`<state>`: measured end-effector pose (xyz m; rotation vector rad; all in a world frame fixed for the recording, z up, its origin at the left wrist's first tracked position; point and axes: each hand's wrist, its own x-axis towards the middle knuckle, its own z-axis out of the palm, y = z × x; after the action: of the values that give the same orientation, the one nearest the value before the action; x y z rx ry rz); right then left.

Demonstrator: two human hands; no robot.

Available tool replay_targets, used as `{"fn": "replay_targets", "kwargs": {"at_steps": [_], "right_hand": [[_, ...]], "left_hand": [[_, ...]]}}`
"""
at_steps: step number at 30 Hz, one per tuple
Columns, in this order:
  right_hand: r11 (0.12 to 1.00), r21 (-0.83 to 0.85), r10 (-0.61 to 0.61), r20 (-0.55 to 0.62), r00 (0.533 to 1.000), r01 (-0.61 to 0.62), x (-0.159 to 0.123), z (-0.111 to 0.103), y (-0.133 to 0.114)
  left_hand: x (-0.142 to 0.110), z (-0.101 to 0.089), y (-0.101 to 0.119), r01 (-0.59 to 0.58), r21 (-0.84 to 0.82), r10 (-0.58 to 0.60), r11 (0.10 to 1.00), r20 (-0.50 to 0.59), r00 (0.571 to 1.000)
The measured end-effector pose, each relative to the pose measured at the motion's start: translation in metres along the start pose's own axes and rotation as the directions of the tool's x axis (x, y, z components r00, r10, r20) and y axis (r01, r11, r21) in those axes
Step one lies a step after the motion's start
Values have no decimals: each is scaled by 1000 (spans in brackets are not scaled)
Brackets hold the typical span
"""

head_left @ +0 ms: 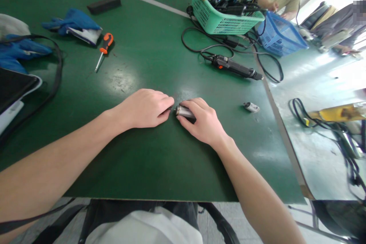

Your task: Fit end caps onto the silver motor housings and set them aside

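Midway along the desk [171,65], the right hand [201,118] is clamped on a metal cylinder [185,112], one end facing the left hand [151,108], whose fingertips are together, their contents unclear. Near the right edge lies a smaller cylinder [252,107]; farther from the front edge, a screwdriver [104,49].

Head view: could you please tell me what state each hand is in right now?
Left hand: closed; whether it pinches anything small cannot be told.
Right hand: closed on a small cylindrical metal motor.
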<state>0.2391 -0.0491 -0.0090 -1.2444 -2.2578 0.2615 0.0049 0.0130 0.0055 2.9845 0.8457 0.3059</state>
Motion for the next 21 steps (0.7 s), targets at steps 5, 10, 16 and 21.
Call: {"fn": "replay_targets", "kwargs": {"at_steps": [5, 10, 16, 21], "right_hand": [[1000, -6, -5, -4, 1000, 5, 0, 0, 0], [1000, -8, 3, 4, 1000, -3, 0, 0, 0], [1000, -9, -5, -1, 1000, 5, 1, -1, -1], [1000, -13, -8, 0, 1000, 8, 1, 0, 0]], "left_hand": [[0, 2, -1, -25, 9, 25, 1000, 0, 1000], [1, 2, -1, -38, 13, 38, 999, 2, 999], [1, 2, -1, -44, 18, 44, 999, -15, 999], [1, 3, -1, -52, 4, 52, 999, -34, 998]]}}
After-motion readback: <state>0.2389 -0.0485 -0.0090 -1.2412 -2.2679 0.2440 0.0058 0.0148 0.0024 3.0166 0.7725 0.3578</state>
